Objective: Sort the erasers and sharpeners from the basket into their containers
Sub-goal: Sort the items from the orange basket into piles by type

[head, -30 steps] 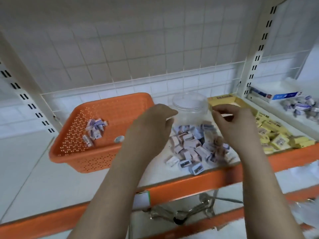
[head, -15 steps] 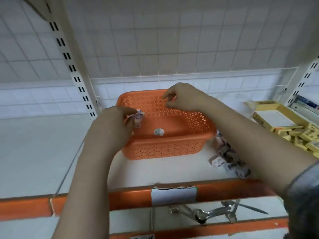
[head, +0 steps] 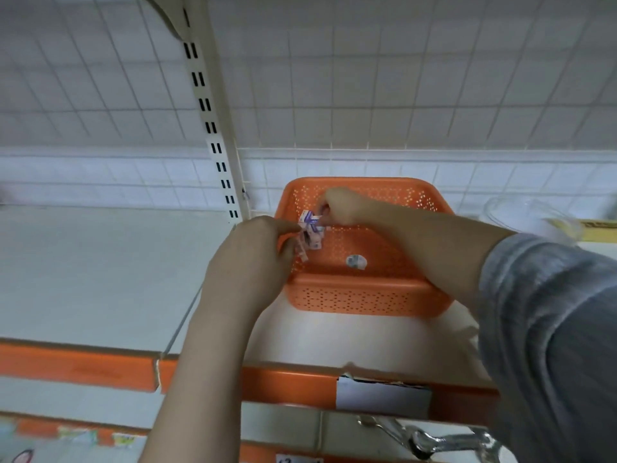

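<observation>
An orange perforated basket (head: 360, 295) stands on the white shelf. Both hands are at its left side over a small cluster of white-and-purple wrapped erasers (head: 312, 233). My left hand (head: 250, 259) curls round some of them at the basket's left rim. My right hand (head: 340, 207) reaches in from the right and pinches the top eraser of the cluster. A round sticker (head: 356, 261) shows on the basket floor. A clear plastic container (head: 521, 212) and the corner of a yellow box (head: 597, 225) sit at the right edge.
A slotted shelf upright (head: 213, 128) rises just left of the basket, in front of a white wire-grid back panel. The shelf's orange front lip (head: 283, 382) carries a white label (head: 380, 396). Metal hooks (head: 434, 442) hang below it.
The view swung left, away from the eraser pile and yellow box. Both hands moved into the basket's left side; my right hand crossed over and now pinches the erasers beside my left hand.
</observation>
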Demonstrator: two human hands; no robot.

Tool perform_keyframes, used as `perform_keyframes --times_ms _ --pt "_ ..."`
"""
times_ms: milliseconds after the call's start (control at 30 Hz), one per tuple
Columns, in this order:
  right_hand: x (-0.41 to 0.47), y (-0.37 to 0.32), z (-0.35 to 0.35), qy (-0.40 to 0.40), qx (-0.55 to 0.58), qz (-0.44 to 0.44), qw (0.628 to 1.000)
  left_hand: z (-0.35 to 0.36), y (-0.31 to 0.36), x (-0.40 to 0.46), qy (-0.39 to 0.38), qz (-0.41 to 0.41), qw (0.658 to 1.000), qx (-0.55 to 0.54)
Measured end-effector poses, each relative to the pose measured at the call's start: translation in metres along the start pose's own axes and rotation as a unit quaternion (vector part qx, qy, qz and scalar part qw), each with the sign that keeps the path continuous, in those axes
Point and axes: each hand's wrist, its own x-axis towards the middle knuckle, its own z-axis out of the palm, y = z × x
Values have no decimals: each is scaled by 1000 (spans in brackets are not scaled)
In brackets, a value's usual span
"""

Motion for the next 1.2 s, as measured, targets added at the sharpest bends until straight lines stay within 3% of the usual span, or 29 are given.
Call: perform_keyframes --times_ms 167,300,467,667,833,1033,1200 --pt "-6 6 -6 -5 -34 14 999 -2 -2 5 -4 0 1000 12" --pt "-38 16 -32 35 -100 40 994 0 -3 26 -28 7 999 38" --pt "-113 26 -66 151 38 94 983 14 0 65 -83 60 990 93" --pt "-211 11 -55 333 287 149 886 55 10 122 -204 126 946 217" --pt "-246 5 -28 391 388 191 813 76 8 145 -280 166 898 297" --pt "-252 7 -22 403 380 212 805 76 16 146 -254 209 887 323" --pt "-264 8 -27 476 385 225 758 53 45 126 -195 245 928 204"
